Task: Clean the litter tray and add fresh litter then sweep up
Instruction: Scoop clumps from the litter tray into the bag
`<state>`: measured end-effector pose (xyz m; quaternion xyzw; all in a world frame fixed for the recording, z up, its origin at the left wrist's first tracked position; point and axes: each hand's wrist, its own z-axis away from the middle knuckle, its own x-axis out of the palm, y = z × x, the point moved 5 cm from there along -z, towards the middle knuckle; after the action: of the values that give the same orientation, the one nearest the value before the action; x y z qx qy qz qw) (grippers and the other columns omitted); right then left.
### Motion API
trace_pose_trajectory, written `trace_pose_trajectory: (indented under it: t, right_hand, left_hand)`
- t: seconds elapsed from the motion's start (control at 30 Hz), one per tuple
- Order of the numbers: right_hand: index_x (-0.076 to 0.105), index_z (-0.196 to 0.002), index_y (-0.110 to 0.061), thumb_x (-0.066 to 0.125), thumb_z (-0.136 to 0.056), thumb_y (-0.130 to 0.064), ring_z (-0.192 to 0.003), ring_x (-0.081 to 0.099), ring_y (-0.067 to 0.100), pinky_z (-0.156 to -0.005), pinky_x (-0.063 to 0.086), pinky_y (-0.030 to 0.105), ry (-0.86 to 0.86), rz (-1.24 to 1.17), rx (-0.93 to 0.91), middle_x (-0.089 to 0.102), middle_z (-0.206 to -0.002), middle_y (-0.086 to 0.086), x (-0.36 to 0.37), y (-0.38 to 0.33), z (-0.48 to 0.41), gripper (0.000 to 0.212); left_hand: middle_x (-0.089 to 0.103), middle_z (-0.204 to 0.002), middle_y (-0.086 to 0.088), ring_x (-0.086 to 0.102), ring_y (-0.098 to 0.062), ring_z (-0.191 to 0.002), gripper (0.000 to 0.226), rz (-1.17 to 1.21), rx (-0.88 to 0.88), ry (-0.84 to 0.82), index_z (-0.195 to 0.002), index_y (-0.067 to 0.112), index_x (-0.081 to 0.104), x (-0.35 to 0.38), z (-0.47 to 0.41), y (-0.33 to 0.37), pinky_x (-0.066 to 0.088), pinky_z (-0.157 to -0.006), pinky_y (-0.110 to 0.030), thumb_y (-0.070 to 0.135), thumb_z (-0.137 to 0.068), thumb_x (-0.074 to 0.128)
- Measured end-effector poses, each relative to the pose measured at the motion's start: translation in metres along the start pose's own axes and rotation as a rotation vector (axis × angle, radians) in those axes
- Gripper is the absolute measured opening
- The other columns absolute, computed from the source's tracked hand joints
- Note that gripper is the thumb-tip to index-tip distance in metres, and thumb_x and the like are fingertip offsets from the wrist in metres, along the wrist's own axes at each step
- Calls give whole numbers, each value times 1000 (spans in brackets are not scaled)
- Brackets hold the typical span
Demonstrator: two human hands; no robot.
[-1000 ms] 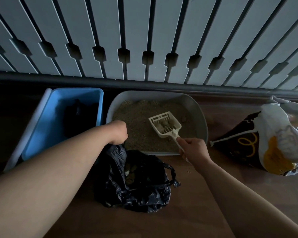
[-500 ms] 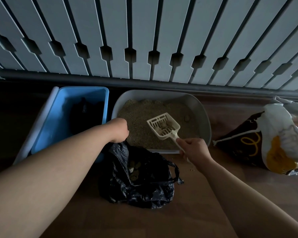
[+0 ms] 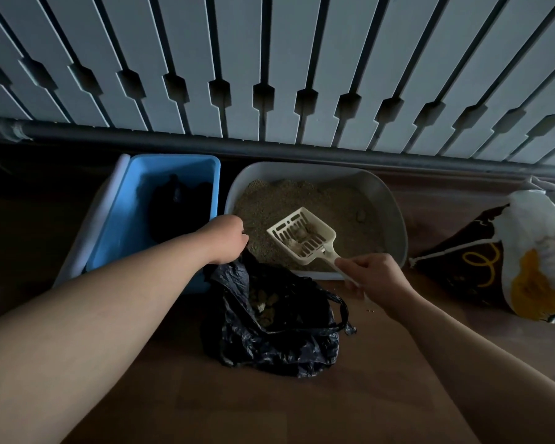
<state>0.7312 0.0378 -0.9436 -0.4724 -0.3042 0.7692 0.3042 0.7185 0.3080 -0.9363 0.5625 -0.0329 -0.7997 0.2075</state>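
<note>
A grey litter tray (image 3: pixel 394 213) filled with tan litter sits on the wooden floor against the fence. My right hand (image 3: pixel 377 278) grips the handle of a cream slotted scoop (image 3: pixel 302 235), which hovers over the tray's near left part with a few clumps in it. My left hand (image 3: pixel 226 240) is closed on the rim of a black plastic bag (image 3: pixel 279 338), holding it up beside the tray's near left corner. Clumps lie inside the bag's mouth.
A blue plastic bin (image 3: pixel 119 219) with something dark inside stands left of the tray. A white, black and orange litter bag (image 3: pixel 523 261) lies on the floor at right. A slatted grey fence (image 3: pixel 269 65) and a dark pipe run behind.
The scoop has tilted and drifted left towards the bag's mouth, its clumps still in it. My left hand keeps its hold on the bag; the view shifted slightly.
</note>
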Motion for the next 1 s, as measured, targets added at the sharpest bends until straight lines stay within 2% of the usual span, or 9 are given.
trace_pose_trajectory:
  t: [0.07, 0.2, 0.43, 0.5, 0.6, 0.77, 0.83, 0.9, 1.0]
  right_hand:
    - [69, -60, -6, 64, -89, -38, -36, 39, 8, -41, 35, 14, -53, 20, -43, 53, -41, 1, -1, -9, 8, 44]
    - [74, -67, -11, 67, -88, -34, -37, 42, 8, -47, 41, 16, -164, 7, -70, 56, -46, 1, 0, -20, 21, 32]
    - [74, -73, -16, 70, -86, -32, -40, 52, 9, -47, 46, 22, -262, 268, -85, 65, -53, 0, 17, -24, 33, 21]
    - [75, -75, -24, 70, -84, -37, -46, 59, 5, -54, 54, 27, -227, 429, -139, 69, -58, -3, 22, -29, 33, 16]
    - [73, -84, -35, 67, -82, -44, -66, 62, 4, -64, 51, 28, -170, 674, -231, 67, -68, -11, 30, -41, 36, 12]
    - [73, -92, -40, 65, -81, -47, -81, 62, 8, -71, 47, 27, -41, 804, -346, 69, -82, -12, 24, -54, 36, 15]
    - [72, -91, -39, 67, -80, -47, -83, 61, 8, -72, 46, 27, -44, 816, -330, 68, -84, -13, 17, -53, 34, 15]
    - [72, -89, -38, 69, -79, -47, -81, 60, 7, -71, 46, 26, -60, 819, -313, 65, -81, -14, 10, -52, 33, 14]
    - [74, -84, -38, 73, -75, -49, -77, 59, 4, -66, 43, 23, -51, 711, -258, 62, -75, -18, 0, -49, 28, 15]
  left_hand:
    - [51, -91, -9, 53, -24, -83, 26, 57, -24, -2, -104, 1, 55, 1, 4, -4, 36, -56, -23, 23, -102, 41]
    - [47, -93, -8, 57, -33, -106, 30, 67, -28, 74, -113, -1, 55, -2, 13, -9, 40, -78, -30, 20, -101, 38]
    - [59, -106, -18, 57, -35, -107, 29, 96, -39, 107, -114, -1, 55, -6, 23, -15, 39, -79, -31, 19, -100, 39]
    - [58, -103, -17, 59, -32, -99, 27, 123, -26, 112, -112, 0, 55, -6, 25, -15, 39, -74, -27, 19, -101, 39]
    - [53, -94, -11, 49, -16, -71, 24, 209, -20, 100, -104, 2, 54, -3, 30, -16, 32, -51, -19, 21, -102, 39]
    - [50, -92, -8, 45, -15, -71, 22, 246, -20, 115, -105, 3, 52, -4, 35, -16, 28, -46, -17, 21, -102, 39]
    - [51, -95, -10, 49, -20, -76, 21, 246, -27, 113, -105, 4, 52, -4, 35, -16, 30, -47, -17, 22, -102, 40]
    - [55, -103, -15, 57, -30, -90, 22, 243, -41, 105, -106, 5, 52, -4, 35, -16, 34, -50, -21, 23, -102, 40]
    - [57, -111, -19, 57, -35, -107, 23, 222, -52, 83, -107, 3, 53, -5, 35, -13, 38, -66, -27, 22, -103, 40]
